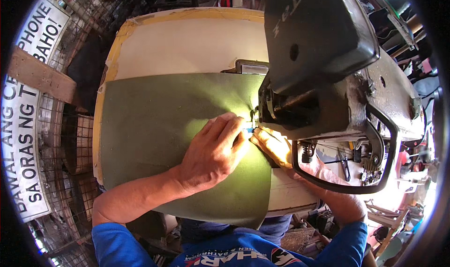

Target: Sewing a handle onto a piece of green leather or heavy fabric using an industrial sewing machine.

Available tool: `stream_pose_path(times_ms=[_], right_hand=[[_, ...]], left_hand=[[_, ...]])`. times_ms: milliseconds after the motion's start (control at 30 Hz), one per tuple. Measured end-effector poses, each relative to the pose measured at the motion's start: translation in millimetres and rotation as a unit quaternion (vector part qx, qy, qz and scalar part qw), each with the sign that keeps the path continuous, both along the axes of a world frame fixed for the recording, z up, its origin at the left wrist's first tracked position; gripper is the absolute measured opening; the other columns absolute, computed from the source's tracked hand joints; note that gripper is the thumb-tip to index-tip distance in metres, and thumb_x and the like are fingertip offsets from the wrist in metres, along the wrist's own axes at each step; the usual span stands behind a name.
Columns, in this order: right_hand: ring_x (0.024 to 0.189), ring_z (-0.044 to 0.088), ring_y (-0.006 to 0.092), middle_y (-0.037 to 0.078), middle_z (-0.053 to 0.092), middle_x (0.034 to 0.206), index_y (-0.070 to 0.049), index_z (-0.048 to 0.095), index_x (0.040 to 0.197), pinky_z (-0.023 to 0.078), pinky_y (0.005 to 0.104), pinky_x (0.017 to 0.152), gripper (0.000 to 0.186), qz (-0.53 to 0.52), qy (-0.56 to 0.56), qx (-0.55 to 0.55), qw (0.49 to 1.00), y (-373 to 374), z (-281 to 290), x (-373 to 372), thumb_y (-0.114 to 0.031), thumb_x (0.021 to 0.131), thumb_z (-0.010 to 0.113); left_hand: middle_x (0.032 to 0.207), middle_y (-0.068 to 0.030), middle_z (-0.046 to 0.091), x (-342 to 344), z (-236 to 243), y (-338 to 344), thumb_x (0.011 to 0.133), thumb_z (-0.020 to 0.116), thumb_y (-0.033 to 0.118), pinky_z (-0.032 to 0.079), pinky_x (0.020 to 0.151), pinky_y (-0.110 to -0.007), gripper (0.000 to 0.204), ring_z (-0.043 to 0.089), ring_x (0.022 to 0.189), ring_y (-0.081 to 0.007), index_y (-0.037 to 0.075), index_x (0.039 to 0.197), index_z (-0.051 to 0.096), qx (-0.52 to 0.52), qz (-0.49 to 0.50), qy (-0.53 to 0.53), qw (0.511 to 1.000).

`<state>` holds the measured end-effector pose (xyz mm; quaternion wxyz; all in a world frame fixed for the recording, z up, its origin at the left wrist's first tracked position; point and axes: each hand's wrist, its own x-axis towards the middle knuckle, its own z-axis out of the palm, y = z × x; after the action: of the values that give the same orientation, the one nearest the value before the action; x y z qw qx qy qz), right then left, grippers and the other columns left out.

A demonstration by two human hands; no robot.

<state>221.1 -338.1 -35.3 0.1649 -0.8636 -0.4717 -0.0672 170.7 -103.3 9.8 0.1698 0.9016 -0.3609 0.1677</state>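
A sheet of dark green fabric [150, 121] lies across the pale work surface and under the needle area of a black sewing machine [328, 121]. My left hand [213, 147] rests on this sheet, fingers bent and drawn together just left of the lit needle area. At its fingertips shows a small blue piece [250, 130], mostly covered. Close by on the right, my right hand [277, 148] has its fingers together at the same spot, under strong light. Its palm and wrist are partly behind the machine's bent black rod, and what it grips is hidden.
The machine's bulky head and looped black rod [391, 159] stand over the right side. Yellowed tape [123, 37] edges the pale tabletop [187, 37]. Wire mesh and white lettered signs [26, 149] line the left. Pliers-like tools [344, 166] and clutter lie at right.
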Motion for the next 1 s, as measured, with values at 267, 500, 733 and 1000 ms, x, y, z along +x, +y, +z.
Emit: stream_pose_path(times_ms=[267,500,733,1000], right_hand=[[0.077,0.067,0.0242,0.013,0.066,0.096,-0.004,0.066,0.103,0.054,0.0338,0.066,0.027,0.001,0.023,-0.009,1.0,-15.3,-1.8,11.2,-0.016,0.08,0.06],[0.076,0.066,0.024,0.013,0.066,0.094,-0.004,0.065,0.101,0.054,0.0344,0.066,0.025,0.001,0.048,-0.01,0.999,-25.6,-5.3,19.4,-0.019,0.081,0.06],[0.075,0.066,0.0238,0.012,0.066,0.091,-0.005,0.065,0.099,0.053,0.035,0.066,0.024,-0.004,0.078,-0.002,0.997,-32.2,-13.1,25.5,-0.022,0.083,0.059],[0.075,0.065,0.0237,0.011,0.066,0.088,-0.006,0.065,0.097,0.053,0.0356,0.067,0.024,-0.002,0.108,-0.002,0.994,-39.3,-18.7,37.2,-0.025,0.085,0.059]], left_hand=[[0.108,-0.0186,0.056,-2.1,-1.0,2.6,0.074,0.061,0.009,0.047,0.096,-0.042,0.032,0.057,0.107,-0.0315,-0.007,0.101,0.06,0.013,-0.014,0.017,1.0],[0.111,-0.0171,0.055,2.2,-3.4,7.0,0.074,0.06,0.008,0.047,0.095,-0.042,0.033,0.057,0.106,-0.0322,-0.004,0.104,0.059,0.003,-0.03,0.059,0.998],[0.112,-0.0172,0.056,7.1,-7.3,4.5,0.077,0.059,0.008,0.045,0.096,-0.043,0.032,0.056,0.109,-0.0323,-0.004,0.107,0.059,-0.063,-0.042,0.065,0.995],[0.112,-0.0171,0.056,6.8,0.0,5.1,0.078,0.058,0.011,0.045,0.098,-0.043,0.035,0.056,0.109,-0.0315,-0.005,0.109,0.058,-0.065,-0.06,0.058,0.994]])
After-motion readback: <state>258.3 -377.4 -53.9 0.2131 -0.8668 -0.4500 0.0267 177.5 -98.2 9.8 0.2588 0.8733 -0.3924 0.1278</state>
